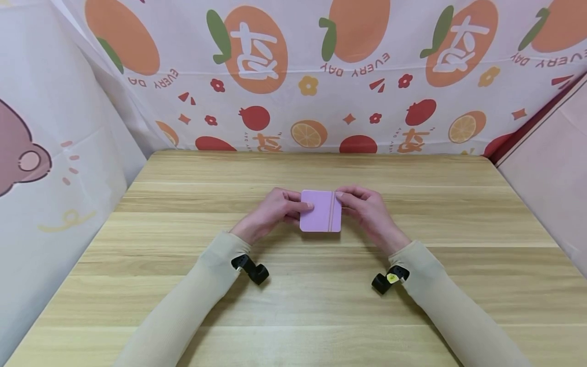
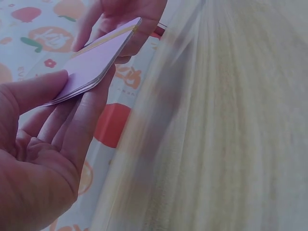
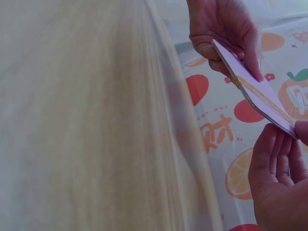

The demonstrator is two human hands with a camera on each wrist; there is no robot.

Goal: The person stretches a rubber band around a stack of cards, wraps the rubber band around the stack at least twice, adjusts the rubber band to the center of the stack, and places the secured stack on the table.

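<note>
A thin lilac square pack (image 1: 316,211) with rounded corners is held between both hands above the table, its layered edge visible in the left wrist view. Two strands of a tan rubber band (image 1: 331,211) run across it near its right side. My left hand (image 1: 274,211) grips the left side, thumb on the top face and fingers underneath. At the upper right edge, beside the band, my right hand (image 1: 370,216) pinches the pack between thumb and fingers. What lies inside the pack is hidden.
The pale wood table (image 1: 321,306) stretches out under both arms. A fruit-patterned cloth (image 1: 293,102) hangs behind its far edge, with a white cloth (image 1: 59,204) on the left. Black wrist cameras (image 1: 259,273) sit at both sleeve cuffs.
</note>
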